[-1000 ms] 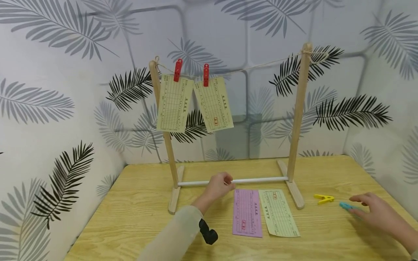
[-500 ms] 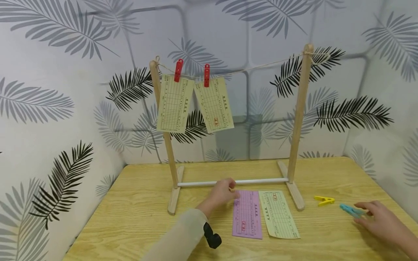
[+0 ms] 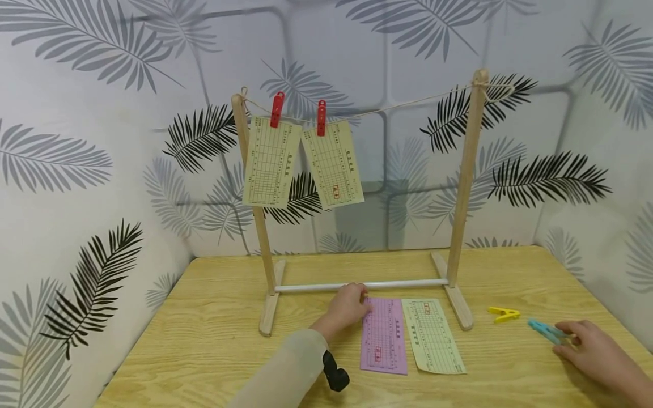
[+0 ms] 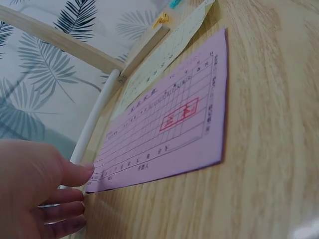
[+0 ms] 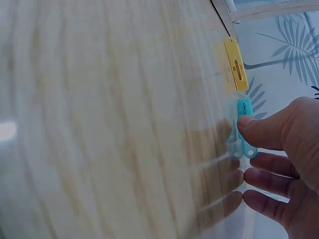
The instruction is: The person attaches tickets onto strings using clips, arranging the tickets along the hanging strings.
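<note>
My left hand (image 3: pixel 346 307) is at the near-left top corner of a purple printed slip (image 3: pixel 384 340) lying on the table. In the left wrist view its thumb (image 4: pixel 79 174) overlaps the slip's corner, while the other fingers lie loosely bent just off the edge. Over on the right, my right hand (image 3: pixel 594 344) pinches the end of a blue clothespin (image 3: pixel 542 329). The right wrist view shows the thumb (image 5: pixel 254 130) pressed on the clothespin, its index fingertip hidden behind. A yellow clothespin (image 3: pixel 504 314) lies just beyond the blue one.
A pale yellow slip (image 3: pixel 435 340) lies right of the purple one. Behind stands a wooden frame (image 3: pixel 466 181) with a white crossbar (image 3: pixel 408 283) and a string (image 3: pixel 403 104). Two red clothespins (image 3: pixel 277 110) hold two yellow slips (image 3: pixel 272 164) on the string.
My left hand has moved slightly right and nearer, its thumb now over the purple slip's corner. My right hand has shifted down and closed on the blue clothespin's end.
</note>
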The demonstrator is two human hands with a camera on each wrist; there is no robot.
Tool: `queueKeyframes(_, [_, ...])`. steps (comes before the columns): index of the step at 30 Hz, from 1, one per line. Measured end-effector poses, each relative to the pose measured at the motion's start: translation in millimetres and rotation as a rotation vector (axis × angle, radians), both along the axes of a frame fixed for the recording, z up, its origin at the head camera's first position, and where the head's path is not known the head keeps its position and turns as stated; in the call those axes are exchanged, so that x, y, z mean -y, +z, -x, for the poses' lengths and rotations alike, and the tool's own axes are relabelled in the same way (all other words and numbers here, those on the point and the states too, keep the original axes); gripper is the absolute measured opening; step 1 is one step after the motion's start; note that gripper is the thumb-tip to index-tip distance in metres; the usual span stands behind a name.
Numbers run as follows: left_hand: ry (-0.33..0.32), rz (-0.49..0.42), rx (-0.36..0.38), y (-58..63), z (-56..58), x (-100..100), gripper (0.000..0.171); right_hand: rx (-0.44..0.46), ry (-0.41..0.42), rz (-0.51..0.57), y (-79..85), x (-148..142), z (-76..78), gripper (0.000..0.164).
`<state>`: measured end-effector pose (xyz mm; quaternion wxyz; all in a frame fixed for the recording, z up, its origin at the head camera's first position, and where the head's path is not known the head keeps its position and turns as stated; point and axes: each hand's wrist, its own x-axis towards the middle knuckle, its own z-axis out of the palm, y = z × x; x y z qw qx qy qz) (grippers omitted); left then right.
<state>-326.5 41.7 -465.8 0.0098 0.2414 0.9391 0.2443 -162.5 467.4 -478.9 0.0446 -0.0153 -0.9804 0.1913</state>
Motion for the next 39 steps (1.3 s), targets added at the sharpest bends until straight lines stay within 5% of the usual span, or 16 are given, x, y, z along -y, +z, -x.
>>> queueKeyframes(8, [-0.019, 0.101, -0.084, -3.6, -0.1, -1.9, 0.013, -0.047, 0.007, -0.021, -3.2, 3.4, -0.7, 0.042])
queueKeyframes(32, [-0.004, -0.057, 0.028, 0.1, 4.9, -3.5, 0.037, -0.063, -0.025, -0.003, -2.4, 3.4, -0.8, 0.031])
queueKeyframes(39, [-0.023, -0.078, 0.023, -4.1, 7.2, -3.3, 0.017, -0.073, -0.029, 0.013, -2.5, 3.0, -2.3, 0.029])
